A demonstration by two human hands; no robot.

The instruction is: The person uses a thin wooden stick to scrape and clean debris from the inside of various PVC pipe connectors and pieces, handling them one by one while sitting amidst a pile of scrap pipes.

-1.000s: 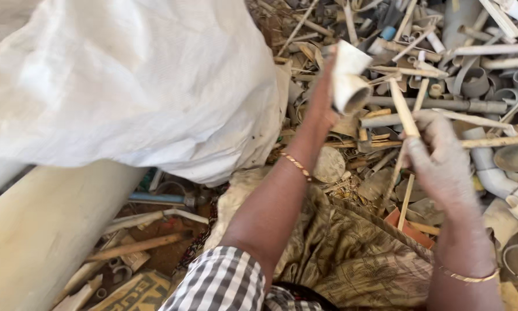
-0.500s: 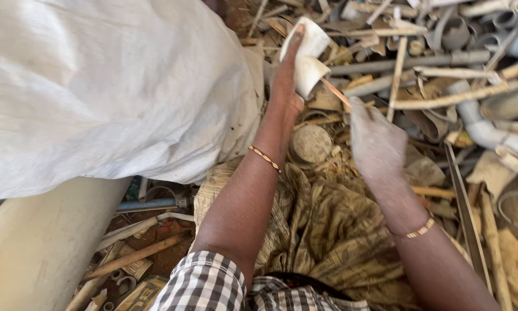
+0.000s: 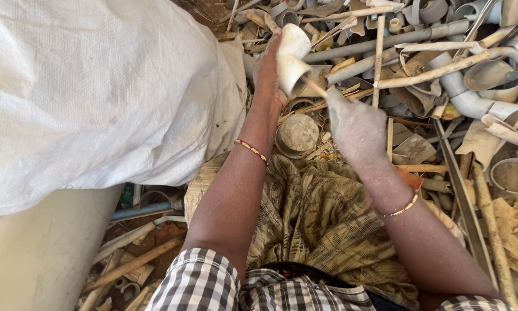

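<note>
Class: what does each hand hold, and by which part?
Left hand grips the white plastic pipe fitting by its side. Right hand holds a thin tan stick by its lower end.

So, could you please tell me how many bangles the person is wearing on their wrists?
2 are visible: one thin gold bangle on the left wrist beside the white sack, and one bangle on the right wrist above the patterned cloth. None seems hidden.

Scrapyard: heaped broken plastic pipes [image 3: 386, 43]
</note>
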